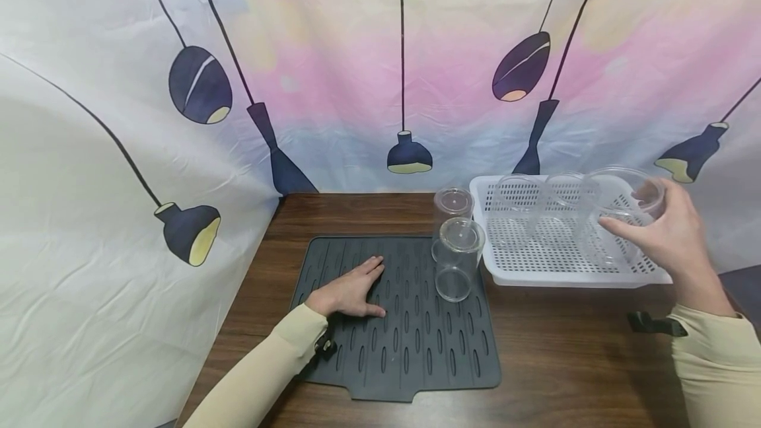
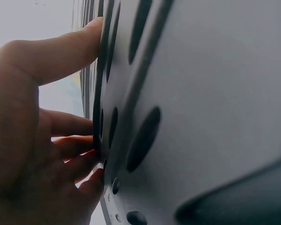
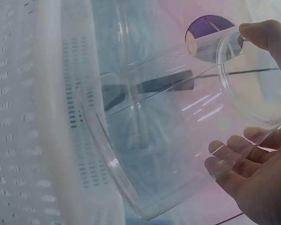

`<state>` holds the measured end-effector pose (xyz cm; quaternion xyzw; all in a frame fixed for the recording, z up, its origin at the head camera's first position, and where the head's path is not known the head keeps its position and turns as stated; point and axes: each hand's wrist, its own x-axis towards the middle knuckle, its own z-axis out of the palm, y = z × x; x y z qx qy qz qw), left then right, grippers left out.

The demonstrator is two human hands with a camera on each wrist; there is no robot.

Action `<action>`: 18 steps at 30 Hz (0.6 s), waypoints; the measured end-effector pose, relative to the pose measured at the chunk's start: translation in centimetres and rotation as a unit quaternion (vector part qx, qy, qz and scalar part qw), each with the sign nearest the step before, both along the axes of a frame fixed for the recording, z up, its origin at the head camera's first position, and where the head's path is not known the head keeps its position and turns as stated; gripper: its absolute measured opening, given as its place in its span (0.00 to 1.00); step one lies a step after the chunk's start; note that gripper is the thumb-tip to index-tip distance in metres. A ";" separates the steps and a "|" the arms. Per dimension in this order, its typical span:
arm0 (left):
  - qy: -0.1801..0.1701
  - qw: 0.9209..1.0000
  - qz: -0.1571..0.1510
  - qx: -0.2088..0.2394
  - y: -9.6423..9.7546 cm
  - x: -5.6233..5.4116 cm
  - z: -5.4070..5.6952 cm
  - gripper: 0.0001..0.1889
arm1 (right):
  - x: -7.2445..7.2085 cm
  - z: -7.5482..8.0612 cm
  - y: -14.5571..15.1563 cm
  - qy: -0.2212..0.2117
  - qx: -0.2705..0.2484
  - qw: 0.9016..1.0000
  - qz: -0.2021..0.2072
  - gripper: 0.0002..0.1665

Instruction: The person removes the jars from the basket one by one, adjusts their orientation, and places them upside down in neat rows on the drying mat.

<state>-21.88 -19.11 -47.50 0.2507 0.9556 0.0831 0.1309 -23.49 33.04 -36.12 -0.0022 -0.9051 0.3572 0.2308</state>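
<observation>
My left hand (image 1: 352,288) rests on the dark grey drying mat (image 1: 404,368), fingers spread and fairly straight. In the left wrist view the thumb and fingertips touch the mat's slotted surface. On the right, my right hand (image 1: 674,233) grips a clear cup (image 3: 173,122) near one end, thumb on one side and fingers on the other. That cup is over the right part of the white basket (image 1: 571,279). Two more clear cups (image 1: 444,243) (image 1: 458,263) stand at the mat's right edge, one behind the other.
Inside the basket, toward its left and middle, are other clear cups (image 1: 516,216), their outlines faint. The mat and basket sit on a brown wooden table (image 1: 553,362). Behind hangs a cloth (image 1: 345,71) printed with lamps.
</observation>
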 end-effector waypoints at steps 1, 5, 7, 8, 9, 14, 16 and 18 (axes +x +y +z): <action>0.000 1.000 0.000 0.000 0.0 0.0 0.0 0.53 | 0.1 0.1 -0.1 0.001 0.000 1.000 0.004 0.46; -0.001 1.000 0.000 -0.001 -0.1 0.0 -0.1 0.53 | 0.3 0.6 -0.7 0.015 0.004 1.000 0.014 0.45; -0.001 1.000 -0.001 -0.002 -0.1 0.0 -0.2 0.53 | 0.3 0.8 -0.9 0.023 0.003 1.000 0.017 0.45; -0.001 1.000 -0.001 -0.001 -0.1 0.0 -0.2 0.53 | 0.3 0.9 -1.1 0.028 0.002 0.999 0.018 0.46; -0.002 1.000 -0.001 -0.001 -0.1 0.0 -0.2 0.53 | 0.4 1.0 -1.2 0.031 0.002 0.999 0.019 0.47; -0.003 1.000 -0.002 0.003 -0.1 0.0 -0.1 0.53 | 0.4 1.4 -1.8 0.037 0.002 0.999 0.027 0.53; -0.003 1.000 -0.003 0.004 -0.1 0.0 0.0 0.53 | 0.3 1.6 -2.0 0.039 0.006 0.999 0.032 0.53; -0.003 1.000 -0.003 0.004 -0.1 0.0 0.0 0.53 | 0.3 1.7 -2.2 0.042 0.013 0.998 0.037 0.52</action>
